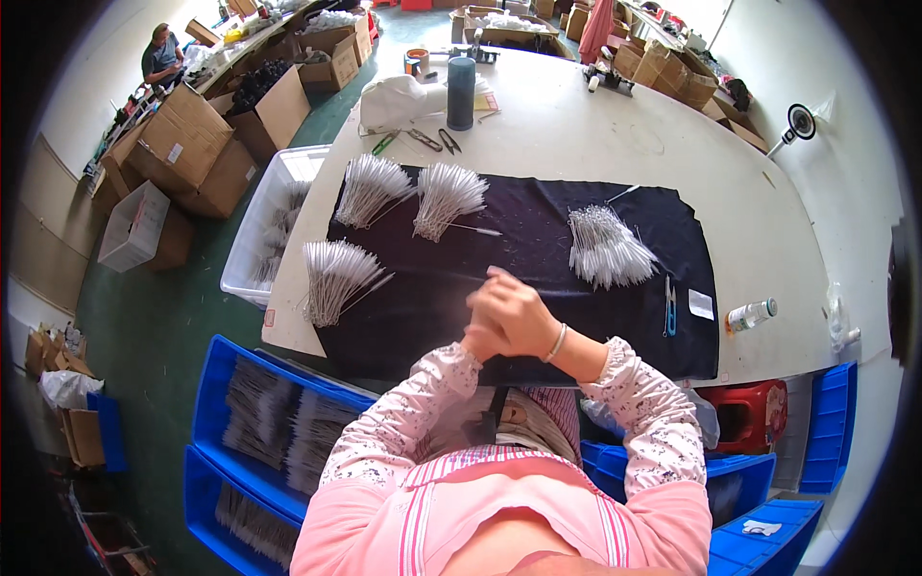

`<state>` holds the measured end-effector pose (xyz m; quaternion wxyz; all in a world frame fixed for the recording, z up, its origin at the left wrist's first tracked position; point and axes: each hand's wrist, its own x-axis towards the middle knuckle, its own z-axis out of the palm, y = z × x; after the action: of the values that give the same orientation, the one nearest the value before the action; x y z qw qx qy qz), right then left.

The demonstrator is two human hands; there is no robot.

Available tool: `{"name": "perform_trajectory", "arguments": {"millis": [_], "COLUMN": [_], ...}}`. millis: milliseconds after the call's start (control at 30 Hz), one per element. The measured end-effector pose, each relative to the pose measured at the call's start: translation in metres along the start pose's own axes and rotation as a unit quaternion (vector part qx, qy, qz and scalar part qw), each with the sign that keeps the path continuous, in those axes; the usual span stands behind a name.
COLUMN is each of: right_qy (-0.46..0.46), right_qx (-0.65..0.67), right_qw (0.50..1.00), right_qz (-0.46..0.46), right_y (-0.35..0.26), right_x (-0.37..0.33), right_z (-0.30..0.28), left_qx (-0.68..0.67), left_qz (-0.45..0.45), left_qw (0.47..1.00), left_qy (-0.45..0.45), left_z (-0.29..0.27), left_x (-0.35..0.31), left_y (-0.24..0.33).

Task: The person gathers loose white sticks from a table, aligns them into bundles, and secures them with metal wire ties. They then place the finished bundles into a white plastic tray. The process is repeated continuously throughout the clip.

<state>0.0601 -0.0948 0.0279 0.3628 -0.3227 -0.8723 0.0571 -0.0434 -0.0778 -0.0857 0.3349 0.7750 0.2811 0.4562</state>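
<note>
My two hands meet above the near middle of a dark cloth on the white table. My right hand, with a bracelet at the wrist, lies over my left hand, its fingers closed around it. The left hand's fingers are mostly hidden and slightly blurred. No tool shows between the hands. Thin white-bristled brushes with wire stems lie in bunches: a near-left bunch, a far-left bunch, a middle bunch and a right bunch. Blue-handled thread snips lie at the cloth's right.
A bottle lies near the table's right edge. At the back stand a dark cylinder and several snips. Blue crates of brushes sit low at left; a white bin adjoins the table. Another person sits far left.
</note>
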Motion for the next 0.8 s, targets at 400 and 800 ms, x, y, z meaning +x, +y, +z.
{"name": "perform_trajectory", "arguments": {"millis": [400, 800], "right_qy": [-0.044, 0.039], "right_qx": [-0.186, -0.283], "right_qw": [0.964, 0.955], "right_qz": [-0.186, -0.085], "right_y": [0.039, 0.034], "right_x": [0.013, -0.014], "right_z": [-0.005, -0.032], "left_qx": [-0.039, 0.043], "left_qz": [-0.087, -0.070], "left_qw": [0.995, 0.996], "left_qy": [0.004, -0.031], "left_z": [-0.007, -0.068], "left_x": [0.013, 0.013], "left_y": [-0.015, 0.049]}}
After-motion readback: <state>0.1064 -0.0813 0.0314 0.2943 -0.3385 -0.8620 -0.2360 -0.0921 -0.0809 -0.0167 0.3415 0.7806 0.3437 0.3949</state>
